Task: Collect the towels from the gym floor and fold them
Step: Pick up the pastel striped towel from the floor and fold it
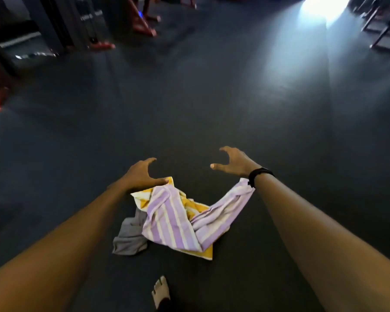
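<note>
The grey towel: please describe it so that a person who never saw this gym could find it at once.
On the dark gym floor, between the person's two outstretched arms, lies a small heap of cloth. The grey towel is at the heap's lower left edge, partly under the purple striped towel. It alone is plain grey with no stripes; its neighbours are purple-and-white and yellow.

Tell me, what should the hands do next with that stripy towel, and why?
Probably both hands should lower and pinch the purple striped towel by its corners. It lies crumpled on the floor over a yellow towel and a grey cloth. The left hand and right hand hover open just above the pile, holding nothing.
</note>
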The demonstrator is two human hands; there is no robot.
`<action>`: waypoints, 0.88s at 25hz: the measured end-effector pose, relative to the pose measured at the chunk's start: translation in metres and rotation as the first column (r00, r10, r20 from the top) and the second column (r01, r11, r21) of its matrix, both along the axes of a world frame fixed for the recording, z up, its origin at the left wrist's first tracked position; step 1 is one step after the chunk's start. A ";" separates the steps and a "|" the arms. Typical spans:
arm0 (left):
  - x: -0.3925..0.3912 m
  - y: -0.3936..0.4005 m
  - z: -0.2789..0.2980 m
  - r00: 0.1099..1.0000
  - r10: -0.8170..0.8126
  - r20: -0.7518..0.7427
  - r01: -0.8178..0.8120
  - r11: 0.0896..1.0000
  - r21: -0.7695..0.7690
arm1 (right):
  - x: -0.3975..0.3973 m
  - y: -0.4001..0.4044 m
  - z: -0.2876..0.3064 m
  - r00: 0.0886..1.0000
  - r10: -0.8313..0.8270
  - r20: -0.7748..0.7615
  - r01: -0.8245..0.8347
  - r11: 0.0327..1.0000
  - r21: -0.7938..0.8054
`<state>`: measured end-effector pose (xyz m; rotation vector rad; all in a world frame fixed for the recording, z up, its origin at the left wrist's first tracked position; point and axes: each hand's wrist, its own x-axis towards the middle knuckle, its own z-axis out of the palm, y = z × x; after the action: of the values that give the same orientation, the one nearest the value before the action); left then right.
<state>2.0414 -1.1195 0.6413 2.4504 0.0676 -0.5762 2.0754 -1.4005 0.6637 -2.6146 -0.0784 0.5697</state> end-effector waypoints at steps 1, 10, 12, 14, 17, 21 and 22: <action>0.015 0.002 -0.022 1.000 0.000 -0.030 0.000 1.000 0.000 | 0.013 0.003 -0.023 1.000 -0.008 -0.026 0.008 1.000 -0.005; 0.101 -0.009 -0.302 0.974 -0.045 -0.222 0.037 0.999 -0.040 | 0.081 0.006 -0.338 0.953 0.011 -0.303 -0.022 0.999 -0.033; 0.106 -0.012 -0.383 0.960 -0.050 -0.277 0.049 0.999 -0.010 | 0.076 0.002 -0.427 0.929 0.007 -0.371 -0.024 0.999 -0.041; 0.105 -0.014 -0.456 0.941 -0.049 -0.335 0.055 0.998 0.008 | 0.062 -0.002 -0.511 0.901 -0.020 -0.434 -0.005 0.998 -0.057; 0.096 -0.017 -0.548 0.917 -0.039 -0.398 0.044 0.999 0.005 | 0.035 -0.003 -0.620 0.863 -0.039 -0.503 -0.013 0.995 -0.100; 0.080 -0.019 -0.642 0.891 -0.034 -0.453 0.035 0.999 -0.006 | 0.004 0.003 -0.724 0.826 -0.003 -0.564 -0.092 0.986 -0.140; 0.075 -0.020 -0.661 0.883 -0.035 -0.469 0.038 0.999 -0.004 | -0.002 0.005 -0.744 0.824 0.001 -0.567 -0.112 0.980 -0.162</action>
<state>2.1166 -1.1395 -0.0197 2.2661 0.2193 -1.1789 2.0731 -1.3957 -0.0800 -2.5055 0.0935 1.4144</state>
